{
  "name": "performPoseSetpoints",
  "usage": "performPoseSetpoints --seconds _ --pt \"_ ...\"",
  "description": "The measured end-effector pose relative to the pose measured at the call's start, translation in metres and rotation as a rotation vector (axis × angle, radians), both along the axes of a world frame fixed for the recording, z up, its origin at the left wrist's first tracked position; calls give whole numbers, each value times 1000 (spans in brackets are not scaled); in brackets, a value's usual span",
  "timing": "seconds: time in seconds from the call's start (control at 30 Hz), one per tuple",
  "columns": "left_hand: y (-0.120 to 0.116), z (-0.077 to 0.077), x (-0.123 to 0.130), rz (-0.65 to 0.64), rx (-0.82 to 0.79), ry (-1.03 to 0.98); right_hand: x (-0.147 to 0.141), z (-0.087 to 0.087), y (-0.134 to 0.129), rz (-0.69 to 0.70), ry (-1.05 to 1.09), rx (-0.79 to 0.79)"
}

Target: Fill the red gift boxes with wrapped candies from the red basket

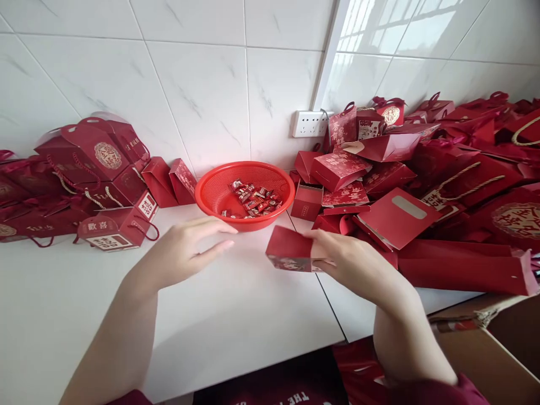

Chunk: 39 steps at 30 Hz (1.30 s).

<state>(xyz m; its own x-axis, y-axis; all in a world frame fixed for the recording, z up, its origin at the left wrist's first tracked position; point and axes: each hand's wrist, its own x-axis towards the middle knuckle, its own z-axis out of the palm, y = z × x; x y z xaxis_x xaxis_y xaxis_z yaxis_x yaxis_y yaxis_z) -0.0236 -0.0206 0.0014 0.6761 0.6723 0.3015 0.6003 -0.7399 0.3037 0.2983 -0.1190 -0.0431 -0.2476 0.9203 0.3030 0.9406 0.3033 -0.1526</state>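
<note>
My right hand [343, 256] grips a small red gift box [289, 244] with a patterned side, just above the white table. Thumb and fingers close on the right end of the box. Over the table to the left hovers my left hand [192, 247], its fingers apart and nothing between them. Beyond both hands sits a red plastic colander [202, 194], its near rim close to my left fingertips. Several wrapped candies [255, 202] lie in a loose heap inside it.
A large pile of red gift boxes and bags [455, 180] covers the right side. More red boxes [101, 157] are stacked at the left by the tiled wall [198, 101]. A power socket [310, 124] is on the wall. An open cardboard carton [485, 354] stands at the lower right.
</note>
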Motion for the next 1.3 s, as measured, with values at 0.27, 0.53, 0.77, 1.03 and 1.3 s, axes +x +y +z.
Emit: performPoseSetpoints --seconds 0.27,0.53,0.77,1.03,1.3 --pt "-7 -18 25 -97 -294 83 -64 34 40 419 -208 38" --pt "10 -25 6 -88 -372 23 -83 28 54 652 -133 296" --pt "22 -20 -9 -108 -602 -174 -72 28 55 677 -74 526" --pt "15 -16 -7 -47 -328 -76 -63 24 59 504 50 280" --pt "-4 -11 2 -154 -302 131 -67 17 70 487 11 70"
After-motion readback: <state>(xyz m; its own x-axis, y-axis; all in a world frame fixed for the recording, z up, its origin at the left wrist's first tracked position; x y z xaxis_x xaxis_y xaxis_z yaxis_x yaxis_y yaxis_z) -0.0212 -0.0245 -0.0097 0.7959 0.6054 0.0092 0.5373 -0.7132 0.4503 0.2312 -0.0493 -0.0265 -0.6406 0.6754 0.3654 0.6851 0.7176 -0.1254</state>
